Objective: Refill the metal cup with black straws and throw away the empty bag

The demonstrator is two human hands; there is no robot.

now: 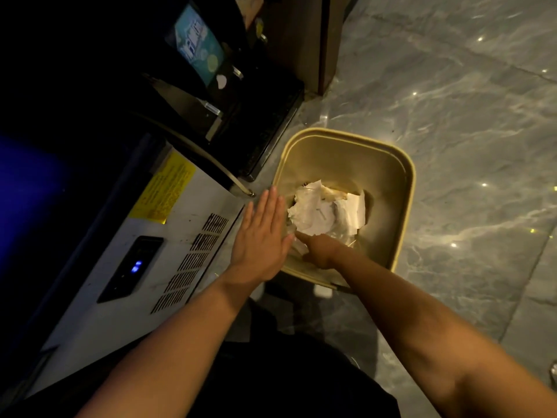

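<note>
Both arms are reaching down over the tan waste bin (404,188) on the marble floor (452,101), so this is looking like the disposal end of the job. The left hand (260,236) is hovering flat, fingers straight and together, palm down over the bin's near-left rim, gripping nothing at all. The right hand (321,250) is dipping inside the bin, knuckles up and fingers curled under, pressing toward the crumpled white paper (319,212) that is heaped at the bottom. Something clear and crinkly, most likely the empty bag (291,236), is glinting just between the two hands and beside the paper, lying against the near-left wall of the bin. Whether the right hand is clutching that film or merely pushing it down, I cannot tell, because the fingertips are hiding beneath the hand. The bag is sitting within the bin's walls, so the throwing away is appearing to be all but finished, with only the letting go and the pulling back of the arms left to come. As for the refilling, the metal cup and the black straws are not showing anywhere in this view, so nothing here is confirming that part. To the left, a grey machine (168,251) with vent slots, a yellow label and a small blue light is standing close beside the bin, and darker equipment is looming behind it
</note>
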